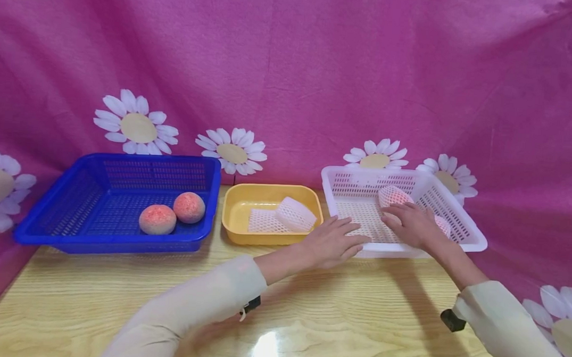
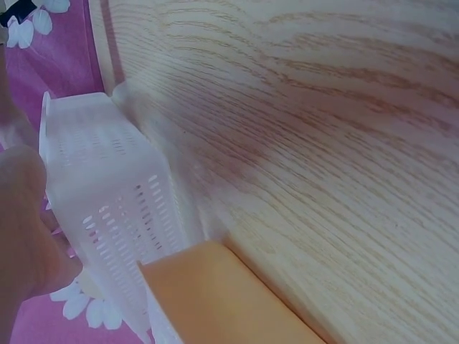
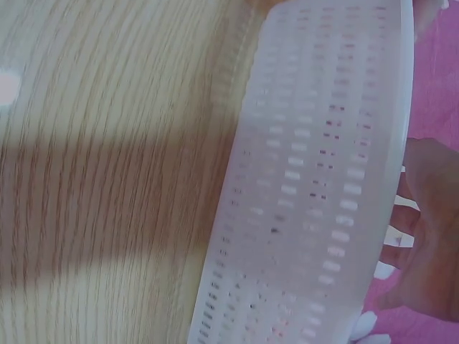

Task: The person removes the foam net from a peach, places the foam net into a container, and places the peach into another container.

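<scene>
My right hand reaches over the white basket, fingers spread and loosely bent. In the head view its fingertips overlap the front of a peach in a white foam net. Another netted peach lies to the right, partly hidden behind this hand. My left hand hovers by the white basket's front left corner with fingers extended and nothing held. The right wrist view shows the slotted basket wall with fingers beyond its rim.
Between the baskets stands a yellow tray with foam nets in it. At left is a blue basket holding two bare peaches. A pink flowered cloth hangs behind the wooden table.
</scene>
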`<act>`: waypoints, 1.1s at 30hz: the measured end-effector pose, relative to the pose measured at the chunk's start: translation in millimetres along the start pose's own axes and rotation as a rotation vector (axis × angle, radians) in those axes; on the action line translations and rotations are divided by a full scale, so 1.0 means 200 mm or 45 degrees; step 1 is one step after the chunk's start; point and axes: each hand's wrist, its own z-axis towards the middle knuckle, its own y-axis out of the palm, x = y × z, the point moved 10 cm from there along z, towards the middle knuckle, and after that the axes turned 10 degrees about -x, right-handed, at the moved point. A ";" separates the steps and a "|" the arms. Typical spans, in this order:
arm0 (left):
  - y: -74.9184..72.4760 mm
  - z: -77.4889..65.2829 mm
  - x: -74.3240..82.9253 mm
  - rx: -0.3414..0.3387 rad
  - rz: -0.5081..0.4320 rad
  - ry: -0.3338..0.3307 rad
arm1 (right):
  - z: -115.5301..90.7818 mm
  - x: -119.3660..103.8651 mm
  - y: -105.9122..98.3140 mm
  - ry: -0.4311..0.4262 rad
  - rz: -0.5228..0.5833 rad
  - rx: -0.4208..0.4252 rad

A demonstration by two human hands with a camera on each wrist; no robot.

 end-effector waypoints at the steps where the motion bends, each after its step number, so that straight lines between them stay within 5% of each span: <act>1: 0.00 0.00 0.00 -0.002 0.002 0.001 | 0.00 0.01 0.00 -0.006 0.002 0.002; 9: 0.00 -0.01 0.00 0.009 0.009 0.014 | -0.01 0.09 -0.02 -0.077 0.061 0.021; 22: 0.00 -0.01 0.01 0.048 0.051 0.022 | -0.06 0.35 0.02 0.187 0.197 -0.077; 33: 0.01 -0.01 0.00 0.025 0.043 0.012 | -0.08 0.46 0.07 0.265 0.272 -0.116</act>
